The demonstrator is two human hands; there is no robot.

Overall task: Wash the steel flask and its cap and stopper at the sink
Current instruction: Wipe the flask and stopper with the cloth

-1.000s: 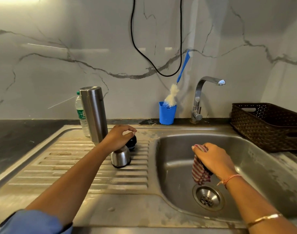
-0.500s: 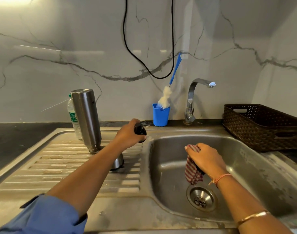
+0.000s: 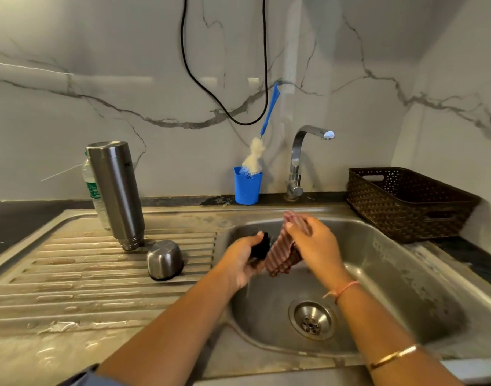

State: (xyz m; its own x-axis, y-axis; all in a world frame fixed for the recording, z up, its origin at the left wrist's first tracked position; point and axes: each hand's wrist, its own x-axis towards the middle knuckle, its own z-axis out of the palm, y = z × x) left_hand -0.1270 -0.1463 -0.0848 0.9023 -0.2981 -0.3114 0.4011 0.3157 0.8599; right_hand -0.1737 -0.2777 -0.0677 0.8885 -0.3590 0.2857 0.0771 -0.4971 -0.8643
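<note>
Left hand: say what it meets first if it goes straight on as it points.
Probably the striped cloth in the right hand, just past the black stopper the left hand grips.

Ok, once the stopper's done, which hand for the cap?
Probably left: the left hand, holding the stopper, is on the drainboard side, nearest the cap. The right hand grips the cloth farther over the sink.

Silver steel flask (image 3: 114, 190) and cap (image 3: 165, 259), black stopper (image 3: 259, 247), red-and-white striped cloth (image 3: 280, 257), blue cup (image 3: 247, 188), dark brown woven-pattern basket (image 3: 406, 207), grey-veined white marble wall (image 3: 99, 79), black bench (image 3: 13, 221).
</note>
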